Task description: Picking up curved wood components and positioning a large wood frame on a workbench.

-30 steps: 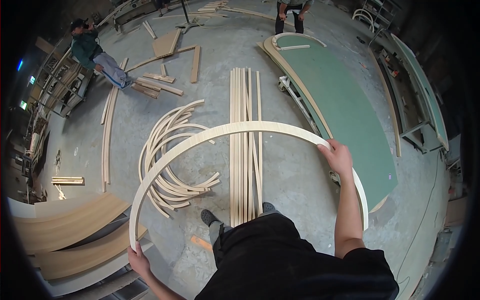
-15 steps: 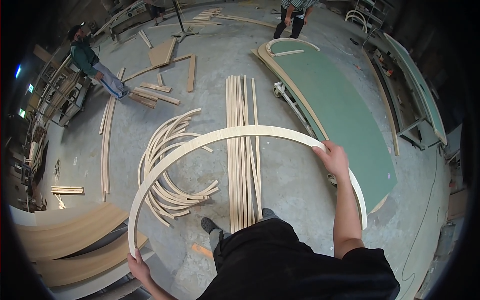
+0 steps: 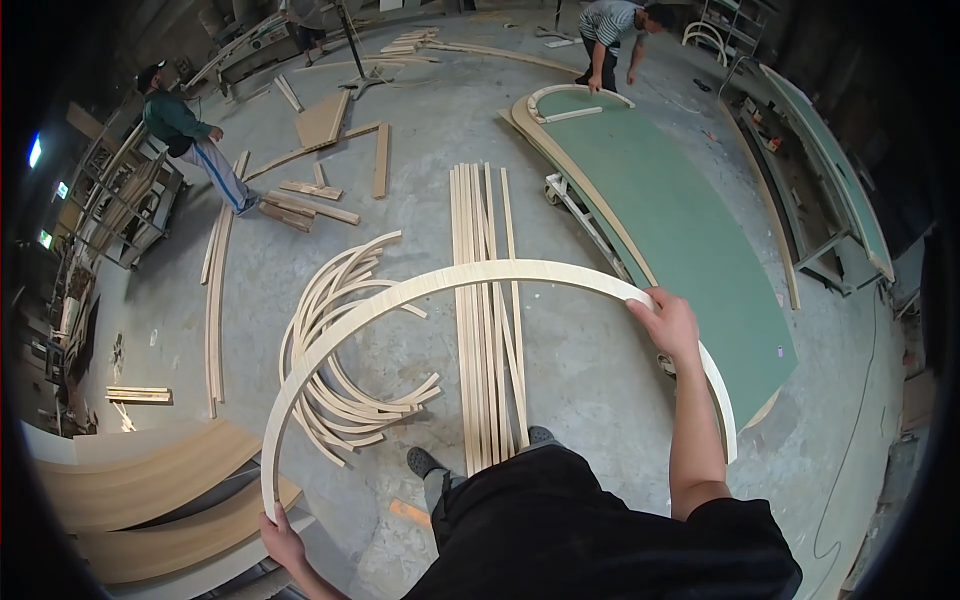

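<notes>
A large pale curved wooden strip (image 3: 480, 272), bent into a wide arch, is held up in front of me with both hands. My left hand (image 3: 283, 538) grips its lower left end. Further along, my right hand (image 3: 668, 322) is wrapped around the right side of the arch, and the right end hangs down beside my forearm. Beneath the arch on the floor lie a heap of similar curved strips (image 3: 330, 420) to the left and a bundle of long straight wooden strips (image 3: 480, 380) in the middle.
To the right stands a long green-topped table (image 3: 690, 240) with a curved frame (image 3: 580, 113) at its far end. Curved wooden panels (image 3: 150, 475) are stacked at lower left. One person (image 3: 615, 35) leans over the table's far end; another person (image 3: 190, 135) stands at far left by wood pieces.
The arch has dipped slightly in view, still in both hands. The far person now bends over the table's end, and the person at left has turned a little with a hand raised.
</notes>
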